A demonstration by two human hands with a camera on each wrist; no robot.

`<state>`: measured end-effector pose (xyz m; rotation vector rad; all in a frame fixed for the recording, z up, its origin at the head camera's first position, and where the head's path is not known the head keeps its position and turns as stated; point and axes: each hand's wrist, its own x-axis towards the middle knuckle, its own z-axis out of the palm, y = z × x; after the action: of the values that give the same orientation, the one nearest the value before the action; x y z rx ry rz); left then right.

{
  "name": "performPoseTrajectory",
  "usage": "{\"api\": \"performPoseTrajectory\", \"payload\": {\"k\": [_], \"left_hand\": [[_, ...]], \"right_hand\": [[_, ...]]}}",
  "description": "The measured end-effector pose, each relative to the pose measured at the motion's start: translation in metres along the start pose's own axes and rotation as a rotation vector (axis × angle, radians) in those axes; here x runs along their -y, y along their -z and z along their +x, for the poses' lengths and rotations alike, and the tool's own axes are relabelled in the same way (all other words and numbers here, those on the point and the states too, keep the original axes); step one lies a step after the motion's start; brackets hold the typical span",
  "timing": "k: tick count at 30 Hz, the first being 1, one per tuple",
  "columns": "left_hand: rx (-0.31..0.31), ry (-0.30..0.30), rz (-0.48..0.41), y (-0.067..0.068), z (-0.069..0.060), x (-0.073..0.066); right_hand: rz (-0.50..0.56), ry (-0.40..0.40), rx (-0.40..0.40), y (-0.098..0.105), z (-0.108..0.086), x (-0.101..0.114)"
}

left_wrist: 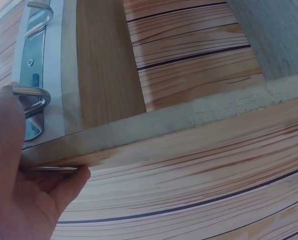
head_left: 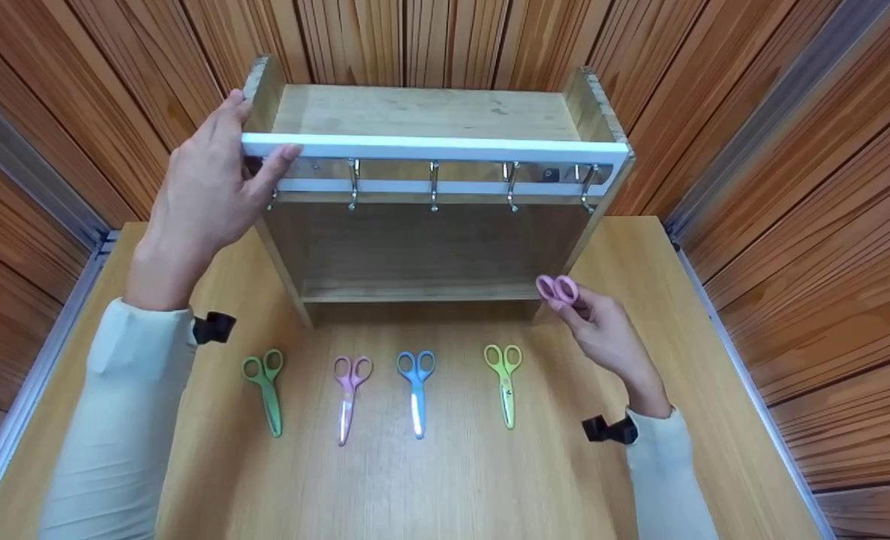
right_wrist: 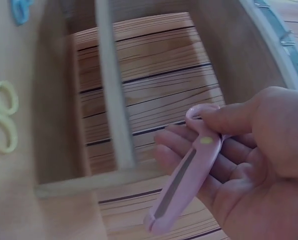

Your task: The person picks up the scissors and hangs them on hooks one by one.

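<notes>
My left hand (head_left: 205, 180) grips the upper left corner of a wooden shelf unit (head_left: 415, 112), where a white hook rail (head_left: 445, 147) crosses the front. In the left wrist view the thumb lies by a metal hook (left_wrist: 36, 93) and the fingers wrap the outer side of the board. A pink pair of scissors (right_wrist: 188, 180) is in my right hand (head_left: 606, 334), pinched near its finger loops, by the unit's lower right side. Its blade end, in a pink cover, points away from the palm in the right wrist view.
On the wooden table (head_left: 460, 487) before the unit lie green scissors (head_left: 270, 401), pink-purple scissors (head_left: 347, 409), blue scissors (head_left: 417, 405) and yellow-green scissors (head_left: 506, 397), loops toward the unit. Wood-patterned panels (head_left: 813, 262) stand behind and at both sides.
</notes>
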<state>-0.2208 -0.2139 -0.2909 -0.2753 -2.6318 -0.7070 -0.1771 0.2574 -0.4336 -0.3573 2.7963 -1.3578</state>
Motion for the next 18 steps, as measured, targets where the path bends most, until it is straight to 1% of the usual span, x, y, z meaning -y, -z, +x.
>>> {"api": "performPoseTrajectory", "payload": {"k": [2,6,8,14,15,18], "left_hand": [[-0.003,0.004,-0.004,-0.001,-0.001,0.001],[-0.012,0.004,0.004,-0.002,-0.004,0.002],[-0.012,0.005,0.006,-0.001,-0.004,0.002],[-0.003,0.015,-0.001,-0.001,-0.002,0.000],[-0.002,0.016,0.000,-0.001,-0.002,0.000],[-0.005,0.010,0.000,-0.002,-0.001,0.000]], "right_hand": [[0.039,-0.005,0.020,0.003,0.002,0.005],[0.120,0.012,0.061,0.008,0.008,0.013],[0.149,0.054,0.064,0.010,0.010,0.017],[0.252,0.237,0.044,0.015,0.020,0.028],[0.266,0.257,0.040,0.016,0.021,0.030],[0.302,0.283,0.027,0.020,0.024,0.037]]}}
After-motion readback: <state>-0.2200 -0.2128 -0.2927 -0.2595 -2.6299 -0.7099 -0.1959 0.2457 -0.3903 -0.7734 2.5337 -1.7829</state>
